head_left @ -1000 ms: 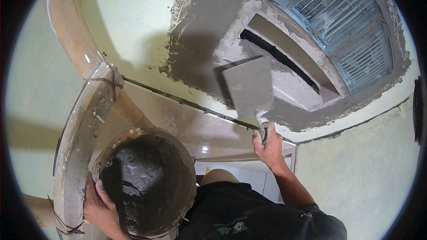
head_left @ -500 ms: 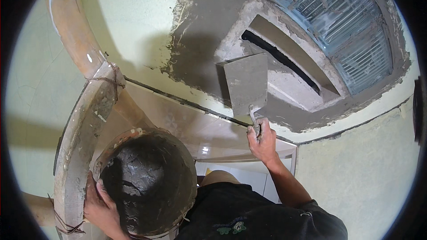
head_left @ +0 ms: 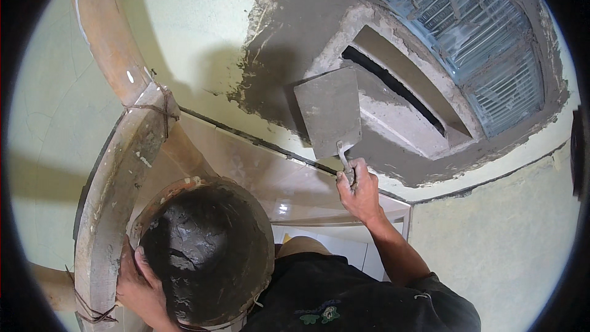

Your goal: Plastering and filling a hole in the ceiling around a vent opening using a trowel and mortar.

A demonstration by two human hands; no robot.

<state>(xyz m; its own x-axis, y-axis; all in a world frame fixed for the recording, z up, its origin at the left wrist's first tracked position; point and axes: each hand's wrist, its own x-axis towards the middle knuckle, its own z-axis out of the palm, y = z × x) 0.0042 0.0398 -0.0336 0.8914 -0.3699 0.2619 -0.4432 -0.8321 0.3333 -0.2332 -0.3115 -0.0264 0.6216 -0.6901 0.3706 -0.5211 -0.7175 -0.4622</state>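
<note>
Clamping flat grey metal trowel [head_left: 329,110] (likely light, stiff) by handle [head_left: 350,175] in right hand [head_left: 361,195], with left hand [head_left: 141,286] against left edge of round mortar-smeared bucket [head_left: 258,240], can't tell if gripping.

The person's 2 hands are set well apart. Right hand [head_left: 358,192]: fingers curled in a grip, thumb raised on the inner side. Right forearm [head_left: 399,251]: bare, angled forward and inward from the elbow. Left hand [head_left: 142,290]: nearer the body, fingers extended forward, thumb spread from them.
</note>
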